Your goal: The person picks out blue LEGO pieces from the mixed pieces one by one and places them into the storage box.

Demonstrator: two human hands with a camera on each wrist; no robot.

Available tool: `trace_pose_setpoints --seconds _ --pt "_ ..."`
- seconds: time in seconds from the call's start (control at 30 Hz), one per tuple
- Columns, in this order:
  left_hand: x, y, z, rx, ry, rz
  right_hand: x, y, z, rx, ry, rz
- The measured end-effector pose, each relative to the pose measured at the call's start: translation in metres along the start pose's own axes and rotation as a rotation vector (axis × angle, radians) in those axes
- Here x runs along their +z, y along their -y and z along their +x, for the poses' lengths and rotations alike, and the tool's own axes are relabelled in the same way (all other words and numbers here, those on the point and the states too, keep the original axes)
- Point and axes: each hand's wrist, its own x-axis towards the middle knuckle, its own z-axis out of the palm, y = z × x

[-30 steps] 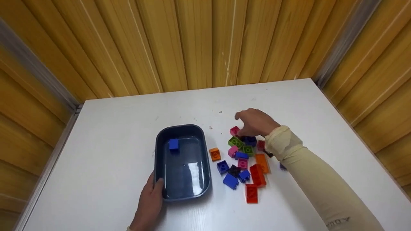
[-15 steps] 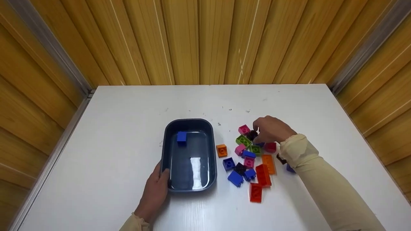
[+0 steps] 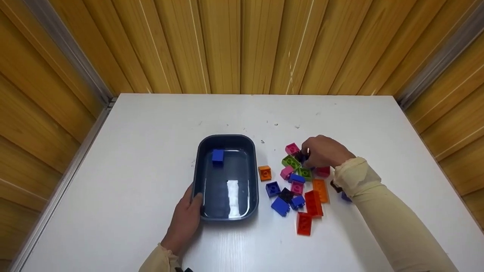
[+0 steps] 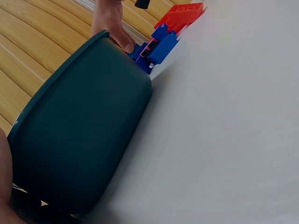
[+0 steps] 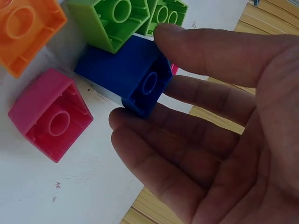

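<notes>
A dark blue plastic tub (image 3: 217, 202) rests on the white table, with one blue brick (image 3: 217, 156) inside near its far end. My left hand (image 3: 183, 223) grips the tub's left side, thumb over the rim and fingers outside. At the far part of a loose brick pile, my right hand (image 3: 326, 151) reaches down from the right. In the right wrist view its thumb and fingers stand on either side of a larger blue brick (image 5: 119, 67), fingertips at its edges. Green bricks (image 5: 114, 18) and a crimson brick (image 5: 37, 105) lie close to it. A black brick (image 3: 300, 155) shows beside the fingers.
Several bricks lie right of the tub: orange (image 3: 265, 173), blue (image 3: 280, 206), black (image 3: 286, 195), pink (image 3: 297, 188) and red (image 3: 304, 223). Wood-patterned panels (image 3: 253, 45) rise behind the table (image 3: 151, 132) and at both sides.
My right hand has lowered from above the pile onto the larger blue brick. My left hand keeps its hold on the tub. The head view has shifted slightly.
</notes>
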Motion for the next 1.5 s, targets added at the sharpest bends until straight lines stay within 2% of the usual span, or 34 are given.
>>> trace_pose_setpoints --seconds 0.23,0.47,0.6,1.07,1.3,1.5 --pt "0.0 0.0 0.001 -0.003 0.006 -0.009 0.001 -0.001 0.0 -0.018 -0.011 0.002" --pt "0.0 0.001 -0.002 0.039 0.005 0.01 0.003 0.0 -0.001 -0.045 -0.026 -0.015" --pt "0.0 0.001 -0.002 0.032 0.011 0.015 0.003 0.0 -0.001 -0.062 -0.027 -0.021" --pt "-0.001 -0.001 -0.002 0.039 0.03 -0.007 0.001 0.0 -0.004 -0.058 -0.031 -0.016" --pt "-0.001 -0.001 -0.001 0.022 0.022 0.009 -0.005 0.002 -0.006 -0.051 -0.025 -0.026" --pt "0.0 0.0 -0.003 0.037 0.002 0.002 -0.009 0.003 -0.009 -0.071 -0.059 -0.051"
